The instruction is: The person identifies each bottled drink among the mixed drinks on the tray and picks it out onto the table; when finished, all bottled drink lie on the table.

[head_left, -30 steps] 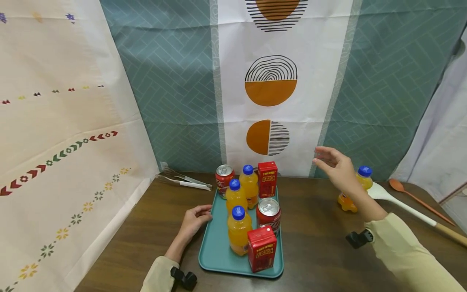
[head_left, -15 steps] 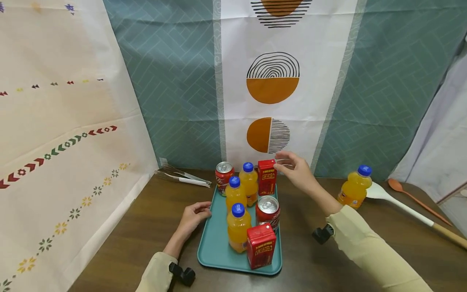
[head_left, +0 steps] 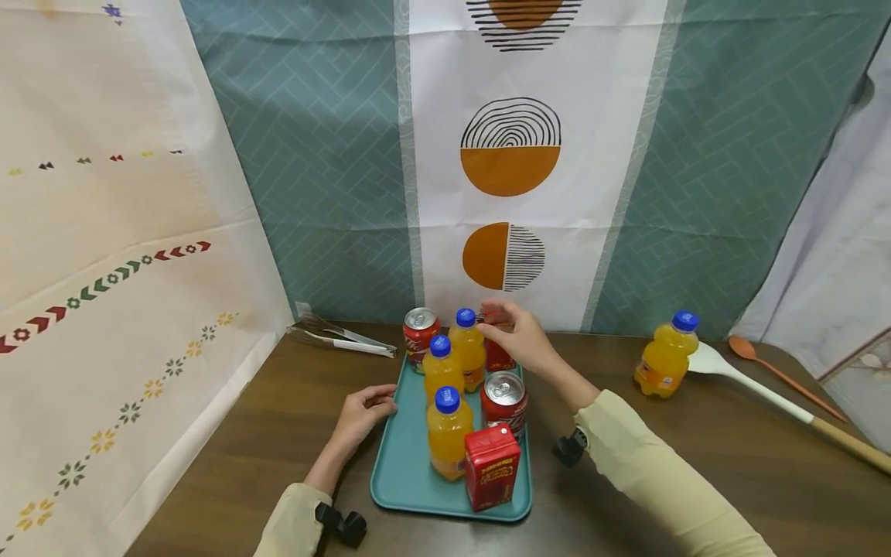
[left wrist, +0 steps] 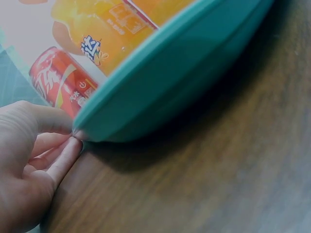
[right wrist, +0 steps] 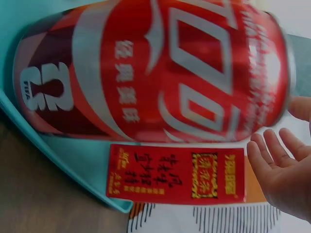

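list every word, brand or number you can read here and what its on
"FIFA": near red can
"经典美味": near red can
"汽水": far red can
Large can lettering: too stylised
Far red box: characters too blurred
Orange bottle: logo unclear
Near red box: too small

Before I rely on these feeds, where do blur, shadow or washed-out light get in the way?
Left wrist: the tabletop is blurred, with dark shadow under the tray; head: mostly clear, a pale sheen on the wood before the tray; right wrist: the upper right corner looks washed out, but large lettering on the can and red carton is visible.
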Demonstrator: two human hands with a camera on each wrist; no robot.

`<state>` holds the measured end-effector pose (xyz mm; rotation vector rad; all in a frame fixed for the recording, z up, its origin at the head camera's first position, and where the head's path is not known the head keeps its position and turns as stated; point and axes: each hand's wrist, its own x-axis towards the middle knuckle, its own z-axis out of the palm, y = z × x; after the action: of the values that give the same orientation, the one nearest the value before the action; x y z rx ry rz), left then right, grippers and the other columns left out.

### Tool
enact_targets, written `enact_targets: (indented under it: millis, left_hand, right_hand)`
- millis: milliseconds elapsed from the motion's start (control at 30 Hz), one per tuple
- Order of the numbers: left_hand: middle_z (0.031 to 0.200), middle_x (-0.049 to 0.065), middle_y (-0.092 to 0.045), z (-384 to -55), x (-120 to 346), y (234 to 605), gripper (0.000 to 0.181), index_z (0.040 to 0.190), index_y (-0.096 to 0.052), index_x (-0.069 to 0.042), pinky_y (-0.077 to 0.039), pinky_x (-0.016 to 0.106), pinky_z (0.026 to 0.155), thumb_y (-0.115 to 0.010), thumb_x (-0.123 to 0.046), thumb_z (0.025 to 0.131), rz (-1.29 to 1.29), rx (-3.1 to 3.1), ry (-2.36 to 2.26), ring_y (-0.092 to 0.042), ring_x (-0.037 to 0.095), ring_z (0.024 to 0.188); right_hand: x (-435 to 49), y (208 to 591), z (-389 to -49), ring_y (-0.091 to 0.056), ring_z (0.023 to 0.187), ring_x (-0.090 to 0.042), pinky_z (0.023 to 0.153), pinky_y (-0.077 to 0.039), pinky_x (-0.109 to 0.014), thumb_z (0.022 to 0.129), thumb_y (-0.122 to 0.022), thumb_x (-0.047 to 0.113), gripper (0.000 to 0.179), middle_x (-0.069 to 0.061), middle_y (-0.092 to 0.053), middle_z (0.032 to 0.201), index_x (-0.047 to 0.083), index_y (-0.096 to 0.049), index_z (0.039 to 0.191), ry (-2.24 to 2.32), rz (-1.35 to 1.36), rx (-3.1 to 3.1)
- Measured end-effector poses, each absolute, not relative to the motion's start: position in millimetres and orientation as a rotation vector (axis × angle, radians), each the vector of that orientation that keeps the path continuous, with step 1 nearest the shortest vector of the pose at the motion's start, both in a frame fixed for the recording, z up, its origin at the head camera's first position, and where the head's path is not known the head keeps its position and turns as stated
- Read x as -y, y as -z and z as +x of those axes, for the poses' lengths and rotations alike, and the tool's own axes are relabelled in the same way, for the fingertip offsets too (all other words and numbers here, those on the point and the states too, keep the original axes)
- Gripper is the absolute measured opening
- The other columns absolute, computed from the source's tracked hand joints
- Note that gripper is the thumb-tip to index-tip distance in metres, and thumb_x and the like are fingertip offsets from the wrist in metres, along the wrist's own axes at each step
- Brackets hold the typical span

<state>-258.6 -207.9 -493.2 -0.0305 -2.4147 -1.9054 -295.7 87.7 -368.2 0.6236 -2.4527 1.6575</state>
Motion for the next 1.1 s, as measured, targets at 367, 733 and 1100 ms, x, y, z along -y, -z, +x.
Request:
enact_targets:
  millis: [367, 733, 1100]
  left_hand:
    - [0.109, 0.026, -0.069, -255, 213, 496, 0.036, 0.117, -0.065, 0.010, -0.050, 0.012, 0.071, -0.069, 0.001, 0.082, 0.028, 2.420, 1.911, -0.061, 0.001, 0.082]
    - [0.107, 0.026, -0.069, -254, 211, 495, 0.035, 0.115, -0.066, 0.010, -0.050, 0.013, 0.071, -0.069, 0.003, 0.081, 0.019, 2.420, 1.903, -0.061, 0.001, 0.081]
    - [0.108, 0.026, -0.069, -261, 207, 497, 0.035, 0.116, -0.066, 0.010, -0.050, 0.013, 0.072, -0.069, 0.003, 0.082, -0.007, 2.418, 1.911, -0.061, 0.000, 0.081]
  right_hand:
    - [-63, 374, -298, -0.055, 0.123, -0.038, 0.105, -0.046, -0.048, 0.092, -0.065, 0.012, 0.054, -0.024, -0.058, 0.134, -0.002, -0.047, 0.140, -1.643, 0.654, 2.504]
    - [-60, 378, -303, -0.063, 0.116, -0.036, 0.099, -0.051, -0.044, 0.091, -0.067, 0.011, 0.048, -0.022, -0.065, 0.124, -0.002, -0.054, 0.135, -1.621, 0.562, 2.537]
    - [-59, 377, -303, -0.063, 0.115, -0.035, 0.099, -0.051, -0.044, 0.089, -0.070, 0.011, 0.045, -0.020, -0.067, 0.122, 0.002, -0.059, 0.131, -1.597, 0.499, 2.513]
